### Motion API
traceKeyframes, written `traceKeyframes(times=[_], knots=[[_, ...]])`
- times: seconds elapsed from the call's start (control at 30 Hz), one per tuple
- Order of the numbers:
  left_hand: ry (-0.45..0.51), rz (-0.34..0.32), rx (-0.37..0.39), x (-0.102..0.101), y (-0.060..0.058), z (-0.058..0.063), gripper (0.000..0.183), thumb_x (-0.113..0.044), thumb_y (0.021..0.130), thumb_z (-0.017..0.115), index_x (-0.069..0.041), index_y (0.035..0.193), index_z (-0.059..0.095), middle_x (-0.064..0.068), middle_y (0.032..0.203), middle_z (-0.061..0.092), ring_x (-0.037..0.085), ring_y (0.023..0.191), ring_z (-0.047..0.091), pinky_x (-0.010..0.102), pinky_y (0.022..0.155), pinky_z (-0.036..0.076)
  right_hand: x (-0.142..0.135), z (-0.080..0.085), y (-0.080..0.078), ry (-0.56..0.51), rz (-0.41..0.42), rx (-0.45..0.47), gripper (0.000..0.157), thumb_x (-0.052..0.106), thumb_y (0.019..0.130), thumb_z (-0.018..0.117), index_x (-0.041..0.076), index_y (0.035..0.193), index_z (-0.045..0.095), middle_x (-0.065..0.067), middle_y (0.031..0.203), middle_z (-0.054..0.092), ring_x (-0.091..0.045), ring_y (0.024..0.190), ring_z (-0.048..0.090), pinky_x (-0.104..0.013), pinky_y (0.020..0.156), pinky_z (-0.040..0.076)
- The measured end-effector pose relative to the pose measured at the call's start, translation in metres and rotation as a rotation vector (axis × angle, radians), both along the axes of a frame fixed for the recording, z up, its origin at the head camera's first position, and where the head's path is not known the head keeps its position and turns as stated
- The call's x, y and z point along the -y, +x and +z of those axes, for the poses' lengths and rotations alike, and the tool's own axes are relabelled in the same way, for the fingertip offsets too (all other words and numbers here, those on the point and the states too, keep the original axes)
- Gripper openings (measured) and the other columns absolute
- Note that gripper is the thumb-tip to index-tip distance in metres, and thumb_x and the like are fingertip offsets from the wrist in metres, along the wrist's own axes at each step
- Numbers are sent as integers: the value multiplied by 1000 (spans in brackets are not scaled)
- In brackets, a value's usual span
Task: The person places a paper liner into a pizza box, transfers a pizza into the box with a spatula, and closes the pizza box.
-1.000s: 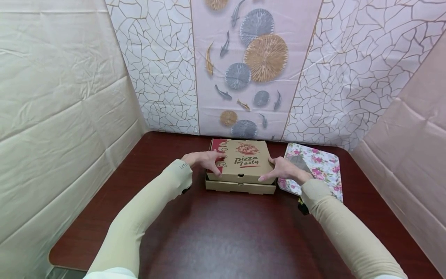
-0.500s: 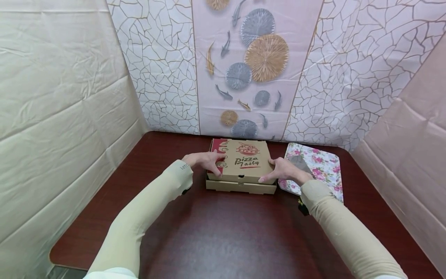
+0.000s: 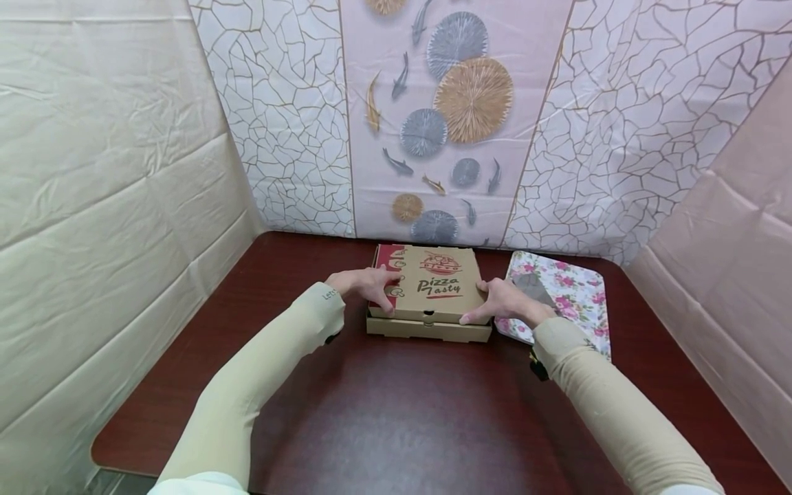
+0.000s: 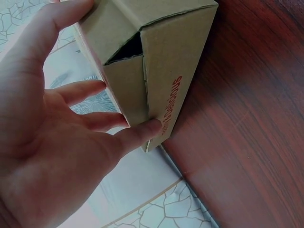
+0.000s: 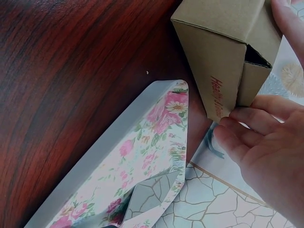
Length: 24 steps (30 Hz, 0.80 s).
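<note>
A tan cardboard pizza box (image 3: 433, 275) with a red left strip and "Pizza Tasty" printing lies at the back of the table. Its lid front stands a little above the base front, and the left wrist view shows a dark gap at the corner. My left hand (image 3: 372, 285) touches the left side, thumb near the front corner. In that wrist view the fingers (image 4: 85, 90) reach out fairly straight against the box edge. On the opposite side my right hand (image 3: 504, 300) touches the box, thumb at the front corner, fingertips (image 5: 230, 137) along the side wall.
A white tray with pink flowers (image 3: 581, 289) lies right of the box, partly beneath my right forearm. On it is a shiny grey flat piece (image 3: 531, 287), reflective in the right wrist view. Draped cloth walls bound the dark red table (image 3: 396, 412).
Both hands stay on the box sides with no visible shift. The head view has tilted only slightly.
</note>
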State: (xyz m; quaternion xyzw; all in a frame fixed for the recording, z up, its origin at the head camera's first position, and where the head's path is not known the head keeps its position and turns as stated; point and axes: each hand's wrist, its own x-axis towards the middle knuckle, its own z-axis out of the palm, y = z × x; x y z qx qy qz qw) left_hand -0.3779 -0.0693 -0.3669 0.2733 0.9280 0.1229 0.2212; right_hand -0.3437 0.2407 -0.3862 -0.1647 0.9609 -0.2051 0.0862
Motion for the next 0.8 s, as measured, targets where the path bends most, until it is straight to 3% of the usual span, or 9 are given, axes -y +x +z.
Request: traceKeyframes(times=[0.17,0.47,0.8], knots=[[-15,-2,9,0,0,0,98,-35,78,75,-16,155,18,23,161,5,36,150,11,48,120,19,0,-1,0,11,-6,6,78,53,64,84,4,119,60,-2,81,65,-9,58,47,-25,65,43],[6,-9,55,1,2,0,100,-35,80,77,-15,156,14,20,162,0,33,151,-3,48,122,10,-1,-2,1,-26,-25,75,72,54,63,84,6,112,59,0,68,62,-8,37,43,-25,53,46],[3,-20,97,1,2,3,100,-37,82,75,-12,156,12,17,163,-2,31,151,-8,47,122,5,1,-3,2,35,-6,-12,62,54,64,84,8,96,59,-2,77,60,-7,48,43,-24,62,42]])
